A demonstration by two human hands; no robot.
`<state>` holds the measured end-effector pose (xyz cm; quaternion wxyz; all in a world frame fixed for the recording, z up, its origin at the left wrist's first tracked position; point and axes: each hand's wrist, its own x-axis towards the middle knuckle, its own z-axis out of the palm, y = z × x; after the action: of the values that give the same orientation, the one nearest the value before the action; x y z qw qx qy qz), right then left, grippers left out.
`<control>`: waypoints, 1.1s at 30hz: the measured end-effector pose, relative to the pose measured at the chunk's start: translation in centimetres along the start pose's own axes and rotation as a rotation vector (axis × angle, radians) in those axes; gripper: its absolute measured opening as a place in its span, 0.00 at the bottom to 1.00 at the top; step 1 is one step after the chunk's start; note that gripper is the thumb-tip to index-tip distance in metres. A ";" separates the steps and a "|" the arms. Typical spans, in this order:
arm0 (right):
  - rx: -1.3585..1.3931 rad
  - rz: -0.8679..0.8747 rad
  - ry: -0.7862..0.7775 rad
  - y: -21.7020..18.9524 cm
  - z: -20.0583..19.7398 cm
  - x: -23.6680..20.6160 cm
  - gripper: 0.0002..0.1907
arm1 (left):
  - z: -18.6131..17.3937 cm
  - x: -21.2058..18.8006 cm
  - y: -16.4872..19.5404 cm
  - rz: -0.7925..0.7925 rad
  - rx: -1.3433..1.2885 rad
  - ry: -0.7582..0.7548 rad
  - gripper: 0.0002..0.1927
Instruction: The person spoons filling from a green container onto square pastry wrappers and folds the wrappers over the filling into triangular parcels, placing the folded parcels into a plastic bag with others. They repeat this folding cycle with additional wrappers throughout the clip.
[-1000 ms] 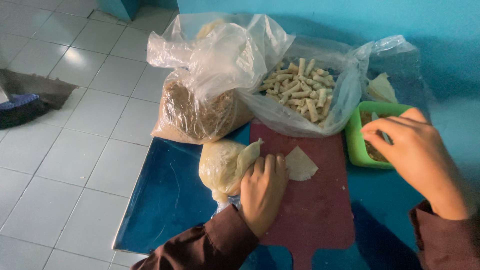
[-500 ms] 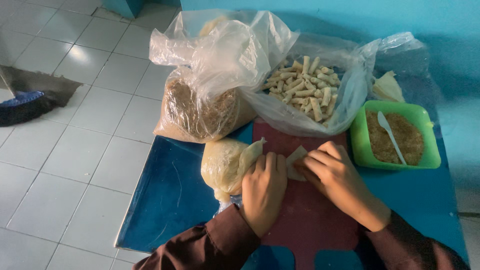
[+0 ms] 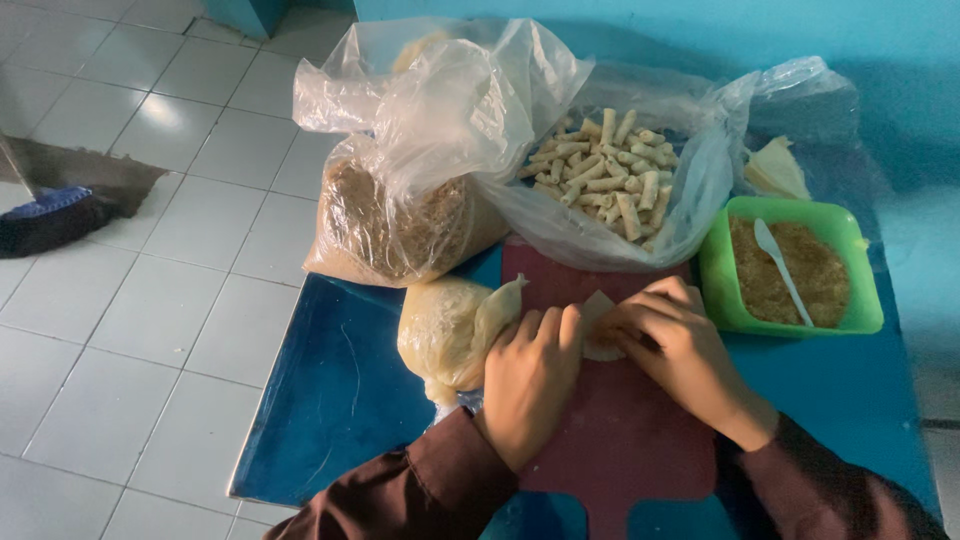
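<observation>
Head view is looking down on a dark red cutting board (image 3: pixel 620 440) lying on a blue table (image 3: pixel 330 400). Both hands are meeting at the far end of that board over a small pale wrapper (image 3: pixel 597 335). The left hand (image 3: pixel 530 385) is lying palm down with its fingers curled onto the near-left edge of the wrapper, and the right hand (image 3: pixel 680 350) is pinching the wrapper's right side between bent fingers; most of the sheet is hiding under them. Just left of the board, touching the left hand's knuckles, a clear bag of pale wrappers (image 3: pixel 445 330) is resting. Beyond the board's far edge, a plastic bag of small rolled pastries (image 3: pixel 605 185) is sitting open, and a plastic bag of brown crumbs (image 3: pixel 395 220) is slumping to its left. Right of the board, a green tub (image 3: pixel 715 285) of brownish filling is holding a white spoon (image 3: pixel 780 270).
</observation>
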<state>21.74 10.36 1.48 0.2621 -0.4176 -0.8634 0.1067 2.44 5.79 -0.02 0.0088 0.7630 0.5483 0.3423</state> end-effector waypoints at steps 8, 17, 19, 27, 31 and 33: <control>-0.139 -0.112 0.086 -0.7 -0.2 -0.5 0.12 | 0.2 0.0 -0.2 0.005 -0.142 -0.027 0.10; -0.275 -0.206 0.131 -2.1 -0.6 -0.4 0.12 | 0.8 0.0 -0.4 -0.068 -0.299 -0.074 0.07; -0.290 -0.200 0.100 -2.3 -1.0 -0.4 0.15 | 1.0 0.0 -0.4 -0.063 -0.309 -0.073 0.07; -0.408 0.088 0.054 -1.9 -1.4 -1.3 0.09 | 1.3 -0.2 -0.7 -0.015 -0.403 -0.107 0.08; -0.298 0.226 0.002 -1.7 -0.8 -1.4 0.09 | 0.7 -0.3 -1.1 0.048 -0.394 -0.177 0.11; -0.181 0.258 -0.020 -1.3 -0.8 -1.2 0.10 | 0.4 -0.3 -1.2 0.075 -0.362 -0.230 0.13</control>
<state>21.97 8.55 2.24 0.1987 -0.5460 -0.8113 0.0652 1.61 6.21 -0.97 0.1955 0.8029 0.4442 0.3460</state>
